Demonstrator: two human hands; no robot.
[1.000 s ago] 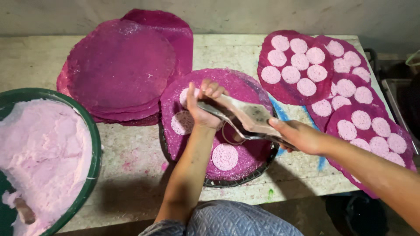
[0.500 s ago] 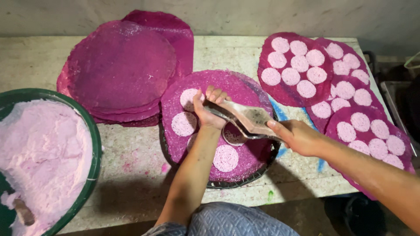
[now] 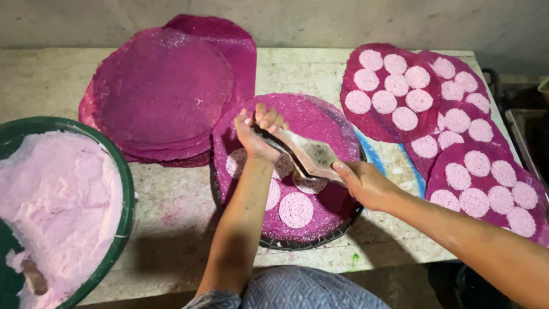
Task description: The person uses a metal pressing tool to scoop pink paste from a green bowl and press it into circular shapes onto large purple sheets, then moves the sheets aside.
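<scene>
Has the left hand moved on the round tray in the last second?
Barely: the left hand stays at the far end of the metal tool, over the same spot of the tray.

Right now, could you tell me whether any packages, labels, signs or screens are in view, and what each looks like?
None in view: no package, label, sign or screen.
What shows instead: a green basin of pale pink paste at the left, magenta round sheets stacked on the table, and both hands, left hand and right hand, holding a metal scraper over a dark tray.
</scene>
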